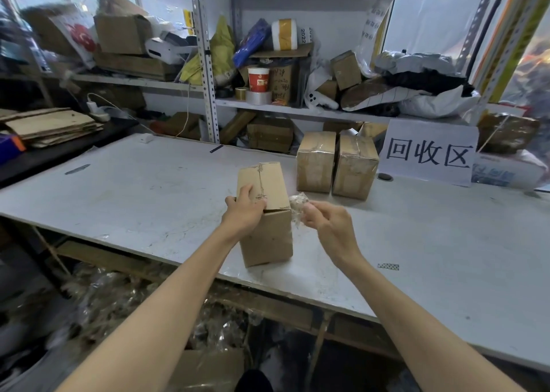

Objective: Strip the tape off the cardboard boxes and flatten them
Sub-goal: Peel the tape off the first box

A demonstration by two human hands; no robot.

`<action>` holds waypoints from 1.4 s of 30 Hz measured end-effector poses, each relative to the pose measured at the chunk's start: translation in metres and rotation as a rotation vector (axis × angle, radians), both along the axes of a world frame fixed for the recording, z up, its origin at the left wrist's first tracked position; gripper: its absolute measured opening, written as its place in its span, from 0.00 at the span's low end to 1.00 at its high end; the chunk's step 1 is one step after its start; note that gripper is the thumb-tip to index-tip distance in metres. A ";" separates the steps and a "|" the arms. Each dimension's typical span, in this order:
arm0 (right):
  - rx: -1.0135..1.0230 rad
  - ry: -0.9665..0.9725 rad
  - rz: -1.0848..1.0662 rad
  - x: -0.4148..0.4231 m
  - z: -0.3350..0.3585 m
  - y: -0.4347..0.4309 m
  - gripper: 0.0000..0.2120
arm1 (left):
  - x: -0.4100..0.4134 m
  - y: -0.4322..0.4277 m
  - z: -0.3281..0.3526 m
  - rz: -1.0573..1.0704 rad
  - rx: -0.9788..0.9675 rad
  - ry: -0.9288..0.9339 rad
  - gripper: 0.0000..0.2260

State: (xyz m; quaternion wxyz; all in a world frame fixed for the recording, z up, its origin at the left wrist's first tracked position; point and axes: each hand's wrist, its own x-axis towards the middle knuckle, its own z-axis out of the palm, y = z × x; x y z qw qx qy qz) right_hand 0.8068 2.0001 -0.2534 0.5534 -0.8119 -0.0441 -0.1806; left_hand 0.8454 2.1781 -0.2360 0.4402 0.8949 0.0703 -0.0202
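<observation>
The cardboard box [266, 213] stands upright near the front edge of the white table [134, 195], right in the middle of the view. The left hand [245, 210] is on it, clamped over the near top corner on the box's left side, fingers curled across the top flap and the palm against the upper wall. The top flaps lie closed, the seam down their middle is bare, and dark marks run along it.

On the other side, the right hand [327, 222] hangs just off the box's upper right corner, apart from the cardboard. It pinches a crumpled wad of clear tape [299, 205] between thumb and fingertips. The wad sits between that hand and the box's top edge, very close to the corner; whether it touches the cardboard cannot be told.

Farther back on the table, beyond the right hand, two taped boxes [316, 161] stand side by side, almost touching, with glossy tape across their tops and fronts. Just to their right a white paper sign [430, 153] with large black characters leans upright. At far left a stack of flattened cardboard [50, 126] lies on a dark surface. Behind it all, the metal shelves [205, 64] are crammed with boxes, bags, a red paper cup [258, 79] and tape rolls [258, 97].
</observation>
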 end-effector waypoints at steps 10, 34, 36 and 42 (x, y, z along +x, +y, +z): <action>0.469 0.376 0.274 0.012 0.016 0.015 0.09 | -0.005 0.010 -0.001 -0.003 -0.092 -0.048 0.33; -0.917 0.350 -0.060 0.016 -0.019 -0.042 0.27 | -0.004 0.005 0.003 -0.093 -0.148 0.008 0.48; -0.690 0.245 -0.072 0.022 0.003 -0.030 0.30 | -0.005 0.011 0.005 -0.101 -0.194 0.004 0.54; -0.242 0.253 -0.052 0.033 0.049 0.025 0.39 | -0.014 0.020 0.019 -0.134 -0.103 -0.058 0.31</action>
